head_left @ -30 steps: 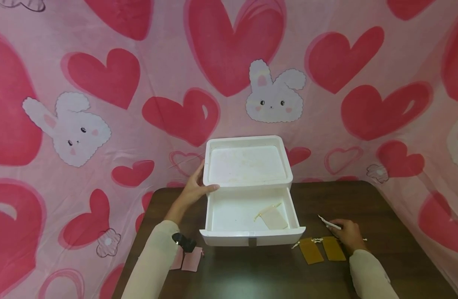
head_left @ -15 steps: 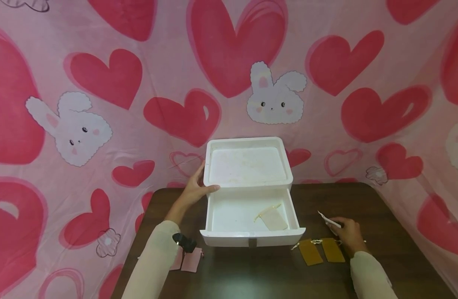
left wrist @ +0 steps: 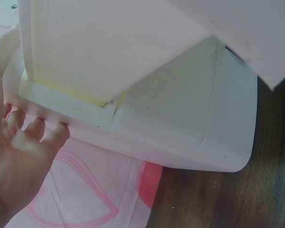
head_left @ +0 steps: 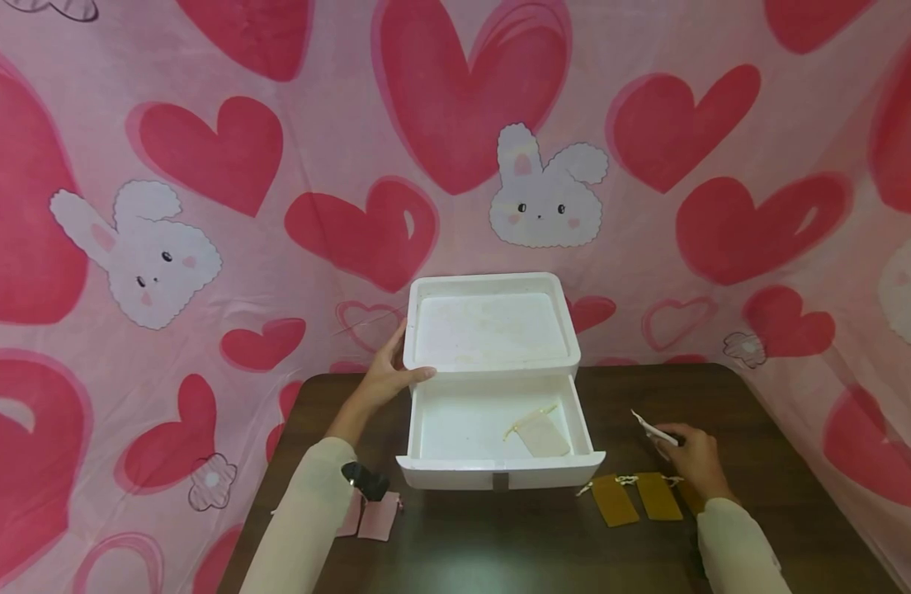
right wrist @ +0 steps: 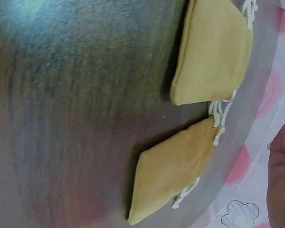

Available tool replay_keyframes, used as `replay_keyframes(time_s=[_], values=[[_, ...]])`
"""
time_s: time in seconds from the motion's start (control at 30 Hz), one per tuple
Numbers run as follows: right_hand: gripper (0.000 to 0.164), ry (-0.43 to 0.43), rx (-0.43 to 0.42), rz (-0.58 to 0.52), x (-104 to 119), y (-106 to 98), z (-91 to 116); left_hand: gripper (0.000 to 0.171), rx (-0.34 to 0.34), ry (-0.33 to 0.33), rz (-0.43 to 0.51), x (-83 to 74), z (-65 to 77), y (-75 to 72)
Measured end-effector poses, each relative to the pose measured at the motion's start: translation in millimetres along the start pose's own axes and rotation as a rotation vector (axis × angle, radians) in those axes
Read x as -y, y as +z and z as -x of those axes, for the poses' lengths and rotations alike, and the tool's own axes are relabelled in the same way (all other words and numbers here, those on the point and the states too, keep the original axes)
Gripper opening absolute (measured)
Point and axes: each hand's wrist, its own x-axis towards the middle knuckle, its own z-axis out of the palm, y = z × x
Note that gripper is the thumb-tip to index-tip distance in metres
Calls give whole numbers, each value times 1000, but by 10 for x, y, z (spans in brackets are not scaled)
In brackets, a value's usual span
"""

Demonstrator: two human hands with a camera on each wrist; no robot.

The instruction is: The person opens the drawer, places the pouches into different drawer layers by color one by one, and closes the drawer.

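Note:
My left hand [head_left: 384, 381] grips the upper left front corner of a white drawer unit [head_left: 405, 346], thumb over the rim. In the left wrist view its fingers [left wrist: 54, 137] lie along the side wall. The drawer [head_left: 455, 474] stands pulled out and holds a cream drawstring pouch [head_left: 543, 436] with a yellowish cord. On the right, my right hand [head_left: 699, 462] pinches a flat white pouch-like thing [head_left: 658, 433] with a thin, string-like end, seen nearly edge-on. Mustard drawstring pouches lie near that hand, one at the left [head_left: 615, 502] and another beside it [head_left: 659, 497].
Pink pouches [head_left: 379, 516] lie on the dark wooden table [head_left: 493, 544], partly behind the left forearm and its black wrist strap [head_left: 365, 478]. A third mustard pouch [head_left: 689, 497] shows partly under the right wrist. A pink heart-patterned cloth [head_left: 337, 231] hangs behind the table.
My right hand has risen a little with the white pouch-like thing, uncovering part of the third mustard pouch. My left hand and the drawer unit stay as they were.

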Motion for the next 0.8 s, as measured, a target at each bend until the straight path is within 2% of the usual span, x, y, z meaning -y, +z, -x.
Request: replay_keyframes(time_s=[0.17, 0.4, 0.8], values=[[20, -20, -40, -31, 40, -2, -26, 109, 4, -4, 6, -1, -2, 6], [18, -123, -135, -50, 154, -33, -111, 108, 7, -5, 12, 11, -16, 7], [19, -161, -172, -88, 335, -117, -201, 109, -1, -20, 8, -20, 2, 8]])
